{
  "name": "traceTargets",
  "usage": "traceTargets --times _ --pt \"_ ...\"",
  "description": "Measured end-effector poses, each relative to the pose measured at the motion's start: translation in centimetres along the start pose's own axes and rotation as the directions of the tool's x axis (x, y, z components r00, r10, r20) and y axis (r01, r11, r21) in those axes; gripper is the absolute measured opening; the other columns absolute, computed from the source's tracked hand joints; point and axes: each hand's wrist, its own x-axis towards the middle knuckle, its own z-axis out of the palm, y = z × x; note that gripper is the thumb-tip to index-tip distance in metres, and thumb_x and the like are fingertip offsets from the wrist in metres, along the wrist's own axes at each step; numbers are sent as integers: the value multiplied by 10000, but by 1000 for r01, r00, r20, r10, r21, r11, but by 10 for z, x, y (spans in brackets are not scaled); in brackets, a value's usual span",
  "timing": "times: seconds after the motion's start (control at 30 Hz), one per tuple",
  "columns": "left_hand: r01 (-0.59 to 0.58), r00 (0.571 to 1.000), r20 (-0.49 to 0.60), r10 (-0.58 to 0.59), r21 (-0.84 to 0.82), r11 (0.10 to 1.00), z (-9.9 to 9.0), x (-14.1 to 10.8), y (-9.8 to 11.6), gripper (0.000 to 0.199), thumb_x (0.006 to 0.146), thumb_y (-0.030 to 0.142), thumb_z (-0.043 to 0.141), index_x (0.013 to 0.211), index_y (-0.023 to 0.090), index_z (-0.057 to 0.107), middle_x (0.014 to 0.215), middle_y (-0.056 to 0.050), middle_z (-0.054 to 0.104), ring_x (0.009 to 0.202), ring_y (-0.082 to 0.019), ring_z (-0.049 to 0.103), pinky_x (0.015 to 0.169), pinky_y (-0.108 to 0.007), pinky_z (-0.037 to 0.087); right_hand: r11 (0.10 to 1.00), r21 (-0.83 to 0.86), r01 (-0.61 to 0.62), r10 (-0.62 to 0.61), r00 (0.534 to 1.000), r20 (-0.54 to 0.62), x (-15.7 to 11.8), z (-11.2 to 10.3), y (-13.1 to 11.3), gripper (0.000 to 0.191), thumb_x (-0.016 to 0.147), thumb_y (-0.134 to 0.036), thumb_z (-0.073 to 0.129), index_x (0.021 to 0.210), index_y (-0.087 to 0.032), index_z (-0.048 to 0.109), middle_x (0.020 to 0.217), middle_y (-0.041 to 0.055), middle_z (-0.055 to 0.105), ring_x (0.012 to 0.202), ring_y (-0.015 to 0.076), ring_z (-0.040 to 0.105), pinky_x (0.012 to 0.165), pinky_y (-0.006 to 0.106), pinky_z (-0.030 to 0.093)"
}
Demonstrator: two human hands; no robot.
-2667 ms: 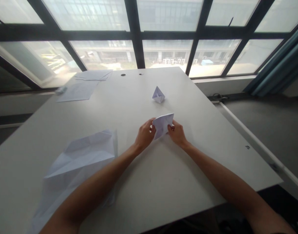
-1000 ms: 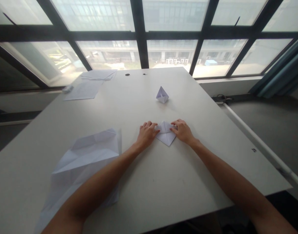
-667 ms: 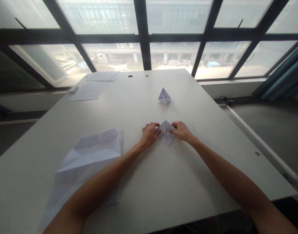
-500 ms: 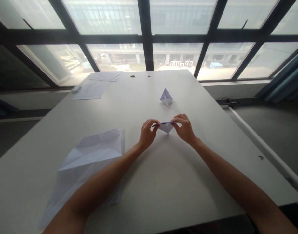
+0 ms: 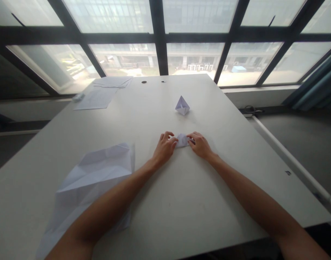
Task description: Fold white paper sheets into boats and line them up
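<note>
A small folded white paper point(image 5: 183, 140) lies low over the tabletop between my two hands. Its left end is pinched by my left hand point(image 5: 164, 146), with the thumb and fingertips closed on it. On the other side, the fingers of my right hand point(image 5: 200, 143) are closed on the right end of the same paper. Beyond the hands, a folded paper boat point(image 5: 183, 107) stands upright on the table, touched by neither hand. Parts of the held paper are hidden behind my fingertips.
Large creased sheets point(image 5: 93, 180) lie on the white table point(image 5: 165, 216) at the left, partly under my left forearm. Flat papers point(image 5: 96, 98) rest at the far left corner, near a small crumpled item point(image 5: 78, 97). Two round holes are near the far edge.
The held paper has tilted from nearly edge-on to a lower position showing its face, and both hands have shifted slightly with it. The view has moved a little.
</note>
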Motion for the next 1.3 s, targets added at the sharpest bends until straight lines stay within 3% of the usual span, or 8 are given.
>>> traceTargets --times 0.17,0.37,0.6,0.8,0.9,1.03,1.13,1.3 --pt "-85 988 137 68 120 989 -5 -2 4 342 874 373 671 1177 218 635 1051 -90 601 1009 -254 554 921 -400 480 1000 -17 24 -24 999 23 -1 -1 -3 171 890 -267 624 1002 -196 731 954 82 646 944 220 579 898 348 453" --pt "23 996 86 -21 -27 999 -1 1 -2 251 904 380 632 1092 225 693 943 -57 616 899 -211 608 862 -336 500 992 87 88 -90 996 24 -2 -5 2 436 756 -420 789 1141 -234 703 1051 78 657 1044 252 562 966 404 441" --pt "61 998 -14 -68 -297 953 1 1 7 338 965 233 452 1252 243 630 1009 -58 682 832 -163 639 824 -309 517 919 392 -46 99 989 -114 0 4 -9 400 859 -369 662 1228 -221 617 1041 63 665 801 172 626 683 295 507" --pt "250 934 38 -354 -778 577 0 3 11 313 920 327 468 1050 144 686 973 -72 691 840 -177 667 737 -342 594 930 329 166 -161 986 -42 -7 -9 -23 300 859 -361 675 1145 -275 697 1358 95 529 1264 262 487 1028 442 444" --pt "278 924 82 -372 -814 510 0 4 11 346 865 422 604 1057 140 656 982 -73 684 815 -177 672 715 -332 599 902 416 113 -104 994 -43 -6 -9 -25 343 887 -386 629 1204 -264 676 1410 100 496 1271 255 489 990 408 476" --pt "228 951 54 -304 -788 572 5 3 10 523 728 367 784 1175 195 573 1111 -67 635 874 -173 676 718 -282 579 783 613 -104 142 990 -14 -1 2 -19 631 761 -398 742 1332 -201 558 1184 105 643 871 190 639 687 287 533" --pt "244 953 65 -297 -744 622 7 4 7 575 766 379 753 1271 196 548 1039 -55 649 832 -157 664 691 -254 546 758 626 -182 172 982 77 0 6 -14 445 736 -414 750 1083 -145 678 839 27 679 677 144 583 592 241 466" --pt "305 944 127 -306 -692 654 2 6 8 349 827 472 678 873 129 727 767 -28 678 680 -131 575 615 -231 441 742 635 -215 208 974 88 -3 3 -16 383 798 -516 663 701 -146 677 582 -25 532 534 99 437 484 228 314"
